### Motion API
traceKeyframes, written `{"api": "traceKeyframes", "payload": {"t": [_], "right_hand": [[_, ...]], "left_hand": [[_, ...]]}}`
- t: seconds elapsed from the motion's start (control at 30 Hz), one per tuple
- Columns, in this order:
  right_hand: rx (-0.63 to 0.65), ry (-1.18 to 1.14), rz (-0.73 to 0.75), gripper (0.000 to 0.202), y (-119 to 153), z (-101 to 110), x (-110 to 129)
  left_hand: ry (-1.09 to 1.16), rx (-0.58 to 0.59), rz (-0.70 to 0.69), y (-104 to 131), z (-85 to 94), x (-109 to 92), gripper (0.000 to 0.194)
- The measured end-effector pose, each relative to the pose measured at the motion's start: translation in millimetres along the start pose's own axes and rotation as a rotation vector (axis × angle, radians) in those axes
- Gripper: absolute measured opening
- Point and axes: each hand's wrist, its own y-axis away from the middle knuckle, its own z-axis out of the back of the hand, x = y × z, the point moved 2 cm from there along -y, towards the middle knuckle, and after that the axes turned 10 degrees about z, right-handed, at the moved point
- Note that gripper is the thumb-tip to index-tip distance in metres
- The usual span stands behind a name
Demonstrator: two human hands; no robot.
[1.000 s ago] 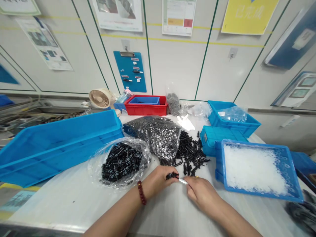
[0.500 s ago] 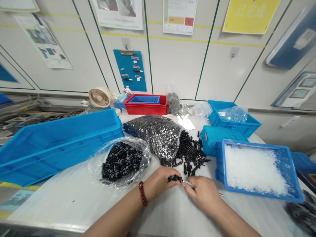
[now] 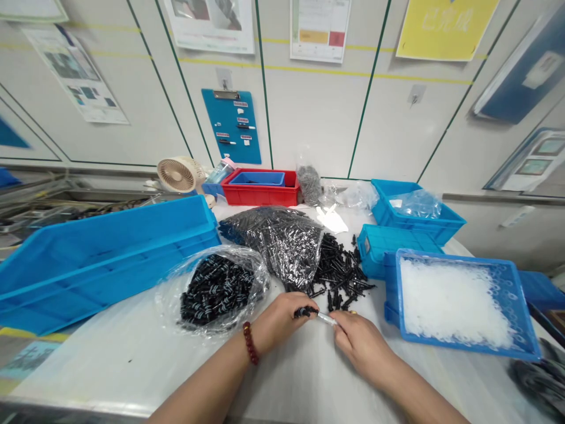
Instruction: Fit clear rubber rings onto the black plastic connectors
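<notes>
My left hand (image 3: pixel 282 318) is closed around a few black ribbed plastic parts (image 3: pixel 304 311) whose ends stick out between thumb and fingers. In my right hand (image 3: pixel 362 338) I grip a slim rod with whitish rings along it (image 3: pixel 327 318); its tip meets the black parts, though the exact contact is too small to make out. Just beyond my fingers lies a loose pile of black stick-like parts (image 3: pixel 339 268). To the left, an open clear bag (image 3: pixel 220 288) holds black parts with pale rings on them. A blue bin of white plastic rings (image 3: pixel 454 303) stands at the right.
A large clear bag of black parts (image 3: pixel 282 241) lies at the table's middle. A long blue bin (image 3: pixel 110 253) fills the left side. Behind stand a red bin (image 3: pixel 265 194), a small fan (image 3: pixel 179 175) and stacked blue bins (image 3: pixel 399 244).
My hands have drawn slightly apart, the left one moving a little left and up. More of the whitish rod now shows between them.
</notes>
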Motion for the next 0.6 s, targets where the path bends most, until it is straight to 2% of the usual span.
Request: {"api": "traceKeyframes", "payload": {"t": [0.17,0.6], "right_hand": [[0.013,0.132,-0.075,0.022,-0.1,0.7,-0.2],[-0.031,0.273,-0.154,0.035,0.4,2.7,4.0]], "left_hand": [[0.005,0.017,0.004,1.3,-1.7,-1.9,0.013],[0.027,0.039,0.016,3.2,-7.7,-5.9,0.011]]}}
